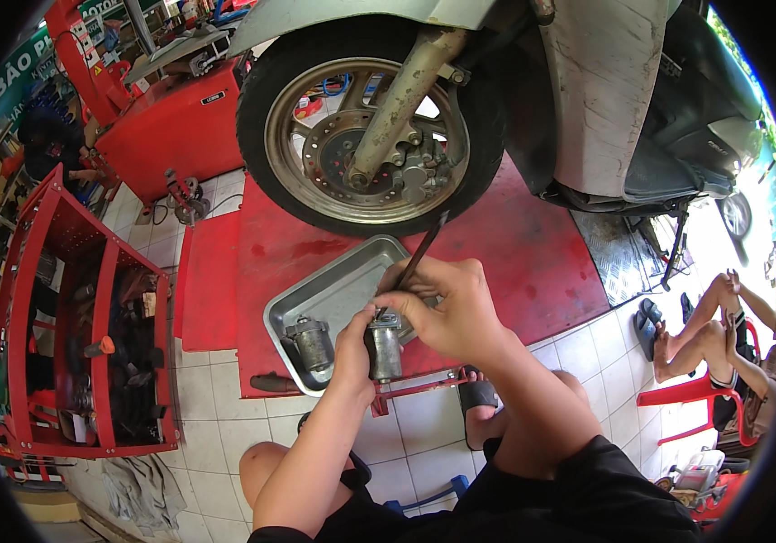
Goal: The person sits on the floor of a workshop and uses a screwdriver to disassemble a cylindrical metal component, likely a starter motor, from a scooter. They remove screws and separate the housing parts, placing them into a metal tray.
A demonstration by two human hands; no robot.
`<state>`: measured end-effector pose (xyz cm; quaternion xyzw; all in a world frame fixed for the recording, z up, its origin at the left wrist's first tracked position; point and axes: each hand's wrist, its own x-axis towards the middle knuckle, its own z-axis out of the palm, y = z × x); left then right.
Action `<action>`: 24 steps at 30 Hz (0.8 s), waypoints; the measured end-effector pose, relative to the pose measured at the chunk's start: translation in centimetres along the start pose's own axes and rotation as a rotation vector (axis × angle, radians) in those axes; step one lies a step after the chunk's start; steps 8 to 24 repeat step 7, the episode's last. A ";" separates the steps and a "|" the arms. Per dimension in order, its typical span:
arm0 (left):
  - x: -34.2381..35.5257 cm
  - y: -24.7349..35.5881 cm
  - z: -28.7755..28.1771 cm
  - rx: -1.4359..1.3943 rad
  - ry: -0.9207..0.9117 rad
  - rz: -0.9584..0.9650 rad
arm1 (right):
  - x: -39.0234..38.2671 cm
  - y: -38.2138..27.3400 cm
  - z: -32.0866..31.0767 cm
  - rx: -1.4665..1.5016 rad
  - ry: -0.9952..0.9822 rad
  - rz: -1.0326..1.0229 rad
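My left hand [352,355] is closed round a grey metal cylindrical part [387,351], held upright over the near side of a metal tray [285,302]. In my right hand [454,306] is a slim dark rod-like tool [422,246], gripped between thumb and fingers. It slants up and away to the right, and its lower end is at the top of the part, partly hidden by my fingers. A second, similar metal cylindrical part [313,344] lies in the tray, left of my left hand.
The tray rests on a red platform [533,262] below a scooter's front wheel [257,145]. A dark tool handle [272,384] lies by the tray's near left corner. A red tool cart [107,308] stands left; a seated person [718,348] is at right.
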<state>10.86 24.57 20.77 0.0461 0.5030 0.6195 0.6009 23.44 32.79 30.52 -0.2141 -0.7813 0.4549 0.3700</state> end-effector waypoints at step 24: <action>0.4 0.8 -1.2 -0.112 0.022 0.011 | -1.1 4.5 -0.5 0.246 0.198 -0.022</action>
